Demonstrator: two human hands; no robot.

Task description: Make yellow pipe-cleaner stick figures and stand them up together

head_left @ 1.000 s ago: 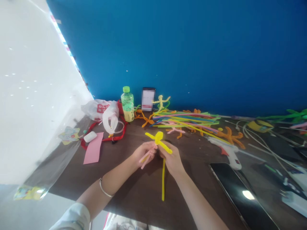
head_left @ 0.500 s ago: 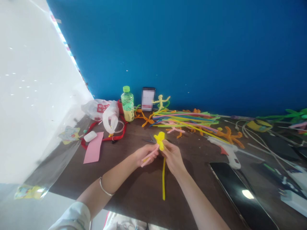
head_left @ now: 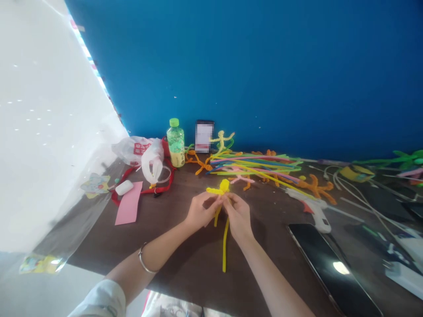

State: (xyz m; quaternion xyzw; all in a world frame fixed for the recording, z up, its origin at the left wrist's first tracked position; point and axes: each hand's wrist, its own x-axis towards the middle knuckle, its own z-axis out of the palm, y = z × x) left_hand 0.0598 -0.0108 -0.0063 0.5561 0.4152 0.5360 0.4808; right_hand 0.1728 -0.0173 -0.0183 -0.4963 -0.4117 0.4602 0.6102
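Right below the pipe-cleaner pile, left hand and right hand are pinching a yellow pipe-cleaner figure between them, long leg trailing!

Glue gun behind phone, right of pipe cleaners.
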